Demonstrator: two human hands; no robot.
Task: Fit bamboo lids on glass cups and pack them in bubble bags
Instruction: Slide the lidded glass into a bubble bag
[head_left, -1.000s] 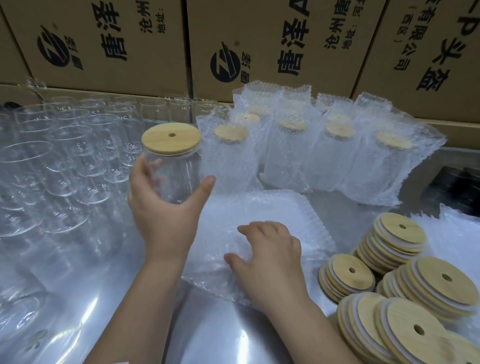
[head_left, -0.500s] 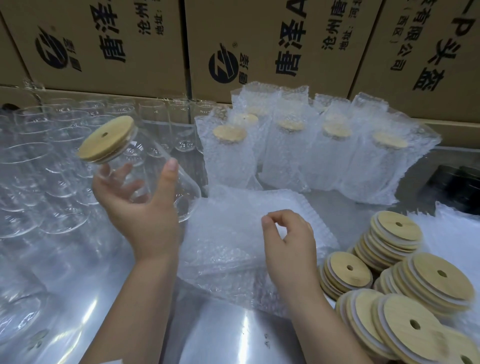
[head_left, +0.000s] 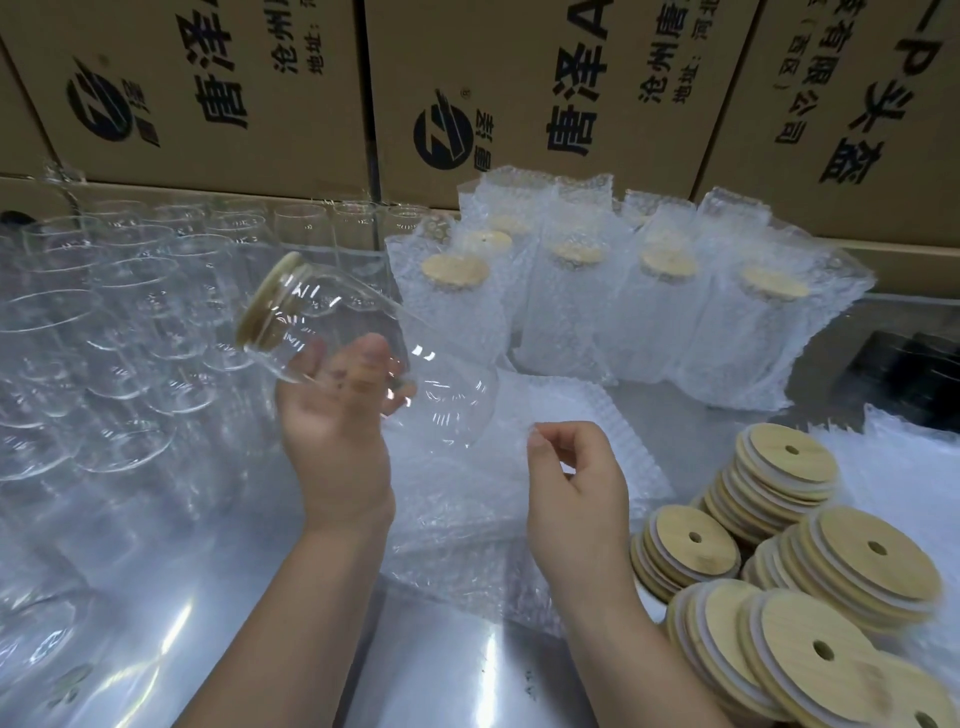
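Observation:
My left hand (head_left: 337, 436) holds a clear glass cup (head_left: 363, 343) tipped on its side, its bamboo lid (head_left: 265, 299) pointing up-left and its base toward the right. My right hand (head_left: 576, 483) pinches the top edge of a bubble bag (head_left: 498, 441) that lies on a flat stack of bubble bags (head_left: 613, 426), just right of the cup's base. The bag's mouth is lifted a little off the stack.
Several empty glass cups (head_left: 119, 332) crowd the left of the steel table (head_left: 249, 623). Packed cups in bubble bags (head_left: 644, 312) stand at the back centre. Piles of loose bamboo lids (head_left: 810, 571) lie at the right. Cardboard boxes (head_left: 519, 88) wall off the back.
My left hand has tipped the lidded cup from upright onto its side, base toward the bags. My right hand went from lying on the bag stack to pinching up a bag edge.

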